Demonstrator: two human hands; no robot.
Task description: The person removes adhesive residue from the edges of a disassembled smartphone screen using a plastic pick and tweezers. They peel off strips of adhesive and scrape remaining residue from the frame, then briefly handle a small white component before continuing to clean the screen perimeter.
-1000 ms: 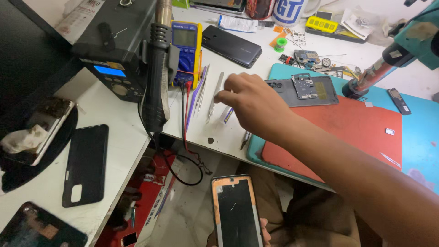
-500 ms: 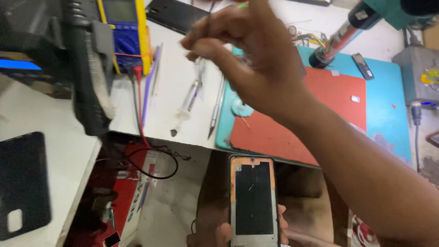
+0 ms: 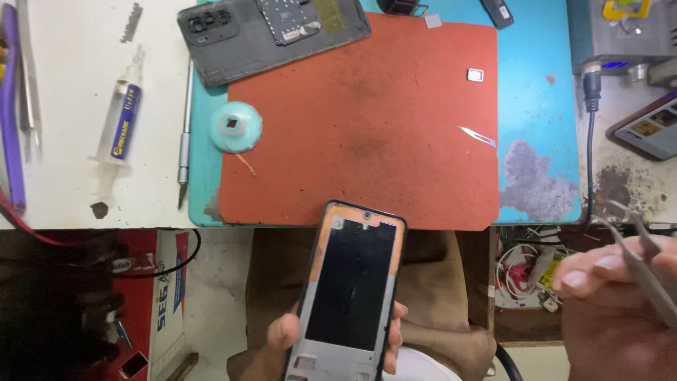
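A: Status of the hands?

B: The left hand (image 3: pixel 331 339) grips the phone frame (image 3: pixel 352 282) by its near end, thumb on the left edge and fingers on the right, holding it over the lap just near of the tabletop (image 3: pixel 84 106). The right hand (image 3: pixel 620 310) is closed on a pair of metal tweezers (image 3: pixel 645 264) at the right edge of view, well apart from the frame.

A: Recommended handling?

B: In my judgement, support the frame by its side rails only. Keep the tweezer tips low and parallel to the dark panel, and approach from the right. The red mat (image 3: pixel 367 120) offers a steadier surface than the lap.

A: Changes against the earlier frame?

B: Half a second ago the right hand was raised over the far tools, near the syringe (image 3: pixel 121 127). It is now withdrawn to the near right with the tweezers. The frame sits closer and larger in view. The opened phone (image 3: pixel 271 32) remains on the mat's far-left corner.
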